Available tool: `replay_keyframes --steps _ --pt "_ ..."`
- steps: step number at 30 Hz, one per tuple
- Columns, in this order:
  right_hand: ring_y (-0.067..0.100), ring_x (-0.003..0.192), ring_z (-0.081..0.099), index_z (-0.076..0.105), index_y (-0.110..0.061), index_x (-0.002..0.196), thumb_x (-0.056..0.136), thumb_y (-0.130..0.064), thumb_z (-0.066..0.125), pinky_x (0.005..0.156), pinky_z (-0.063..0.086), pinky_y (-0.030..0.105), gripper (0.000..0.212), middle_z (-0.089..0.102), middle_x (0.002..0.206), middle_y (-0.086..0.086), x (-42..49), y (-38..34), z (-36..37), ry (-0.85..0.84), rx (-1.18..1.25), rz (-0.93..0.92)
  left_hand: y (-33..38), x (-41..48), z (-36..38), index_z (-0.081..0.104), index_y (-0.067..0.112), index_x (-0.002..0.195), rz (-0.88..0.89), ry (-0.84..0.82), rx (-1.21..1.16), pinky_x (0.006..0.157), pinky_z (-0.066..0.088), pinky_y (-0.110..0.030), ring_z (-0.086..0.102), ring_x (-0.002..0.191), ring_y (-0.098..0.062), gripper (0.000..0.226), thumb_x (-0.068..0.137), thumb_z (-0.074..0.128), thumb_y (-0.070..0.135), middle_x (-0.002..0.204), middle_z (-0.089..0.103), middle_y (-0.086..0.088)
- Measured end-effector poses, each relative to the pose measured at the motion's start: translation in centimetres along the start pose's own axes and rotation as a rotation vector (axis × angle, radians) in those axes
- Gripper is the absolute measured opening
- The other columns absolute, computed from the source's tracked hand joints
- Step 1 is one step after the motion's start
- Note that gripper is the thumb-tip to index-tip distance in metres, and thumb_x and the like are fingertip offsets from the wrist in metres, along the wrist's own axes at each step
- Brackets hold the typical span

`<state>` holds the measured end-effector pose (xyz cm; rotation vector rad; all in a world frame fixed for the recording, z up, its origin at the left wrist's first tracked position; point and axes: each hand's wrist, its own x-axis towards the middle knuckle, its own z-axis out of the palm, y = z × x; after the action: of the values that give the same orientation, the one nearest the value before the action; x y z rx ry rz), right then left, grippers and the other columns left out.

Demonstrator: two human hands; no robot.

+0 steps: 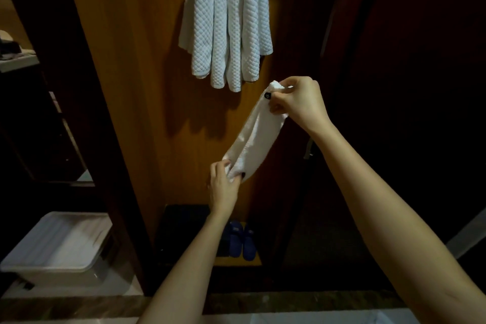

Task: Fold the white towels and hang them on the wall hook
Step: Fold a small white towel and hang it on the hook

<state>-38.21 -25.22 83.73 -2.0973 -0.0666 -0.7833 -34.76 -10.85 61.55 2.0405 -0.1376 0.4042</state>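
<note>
**Fold in hand, hanging to follow**

Head view: we hold one towel [255, 139] stretched aslant before the panel [147, 87]. Our right hand [299, 102] pinches its upper end and our left hand [223, 187] grips the lower. The hung towels [226, 26] drape above (hook hidden). We judge folding is under way. Next, the ends must meet, then we lift it.
</note>
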Motion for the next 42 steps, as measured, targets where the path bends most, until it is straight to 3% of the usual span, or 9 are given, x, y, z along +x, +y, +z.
replay_keyframes --steps 3,6,13,19,28,31,34,37,42 --pt "0.012 0.055 0.069 0.071 0.001 0.082 0.085 -0.006 0.066 0.057 0.058 0.022 0.009 0.069 0.062 0.008 0.2 0.9 -0.1 0.071 -0.033 0.015 -1.0 0.4 0.1 0.059 0.014 0.083 0.050 -0.096 0.024 0.074 0.044 -0.028 0.054 0.082 -0.017 0.005 0.086 0.063 0.017 0.096 0.056 0.002" --pt "0.007 0.050 0.065 0.073 -0.001 0.083 0.085 -0.012 0.069 0.053 0.054 0.017 0.011 0.067 0.059 0.003 0.4 2.1 -0.2 0.142 -0.058 0.059 -1.8 0.1 0.1 0.056 0.013 0.071 0.098 -0.174 -0.101 0.060 0.036 -0.011 0.050 0.072 -0.003 0.017 0.083 0.067 0.008 0.081 0.053 0.006" --pt "0.015 0.070 0.068 0.073 -0.008 0.093 0.089 -0.027 0.067 0.071 0.058 0.034 0.021 0.069 0.070 0.004 1.1 5.0 -1.4 0.251 -0.110 0.153 -2.3 -0.1 -1.2 0.051 0.022 0.086 0.213 -0.251 -0.141 0.047 0.030 -0.017 0.040 0.050 -0.004 0.012 0.096 0.053 0.018 0.064 0.048 0.005" --pt "0.024 0.073 0.065 0.068 -0.001 0.085 0.091 -0.024 0.063 0.072 0.058 0.048 0.024 0.064 0.072 0.009 1.8 6.8 -2.6 0.347 -0.086 0.270 -0.3 1.6 -2.6 0.059 0.002 0.088 0.353 -0.103 -0.071 0.065 0.036 -0.014 0.052 0.078 -0.014 0.004 0.091 0.057 0.002 0.091 0.055 -0.003" --pt "0.009 0.075 0.063 0.072 -0.008 0.101 0.090 -0.029 0.065 0.073 0.054 0.031 0.025 0.066 0.077 -0.001 2.3 7.9 -2.5 0.298 -0.039 0.308 -0.8 3.5 -5.8 0.058 0.011 0.091 0.463 -0.192 0.043 0.058 0.044 -0.036 0.057 0.069 -0.019 0.002 0.093 0.059 0.012 0.079 0.060 0.000" --pt "0.009 0.094 0.064 0.072 -0.011 0.107 0.087 -0.032 0.069 0.081 0.053 0.024 0.029 0.071 0.099 -0.001 2.9 7.7 -3.1 0.194 0.015 0.248 -1.0 3.2 -5.6 0.052 0.025 0.102 0.237 -0.303 -0.133 0.064 0.048 -0.027 0.064 0.073 -0.012 0.022 0.088 0.066 0.014 0.077 0.067 0.003" --pt "0.004 0.095 0.058 0.074 -0.015 0.104 0.085 -0.033 0.072 0.076 0.047 0.014 0.026 0.063 0.103 -0.004 3.3 7.2 -3.2 0.110 0.032 0.150 -1.2 3.1 -4.8 0.062 0.023 0.083 0.136 -0.401 -0.211 0.065 0.040 -0.029 0.057 0.066 -0.008 0.015 0.081 0.073 0.013 0.070 0.068 0.003" --pt "0.003 0.095 0.052 0.073 -0.022 0.093 0.084 -0.027 0.073 0.079 0.046 0.010 0.010 0.053 0.105 0.000 3.9 6.6 -3.1 0.081 0.058 0.063 -1.0 3.4 -4.4 0.063 0.027 0.066 0.173 -0.498 -0.282 0.080 0.041 -0.028 0.058 0.086 -0.001 0.025 0.079 0.074 0.008 0.095 0.066 0.015" --pt "0.016 0.099 0.055 0.073 -0.022 0.092 0.084 -0.017 0.073 0.089 0.051 0.024 0.010 0.053 0.113 0.007 4.7 5.4 -3.9 -0.067 0.184 0.039 0.1 4.5 -3.6 0.059 0.021 0.068 0.160 -0.739 -0.172 0.110 0.019 -0.034 0.021 0.136 -0.008 0.022 0.078 0.077 0.012 0.155 0.018 0.007"
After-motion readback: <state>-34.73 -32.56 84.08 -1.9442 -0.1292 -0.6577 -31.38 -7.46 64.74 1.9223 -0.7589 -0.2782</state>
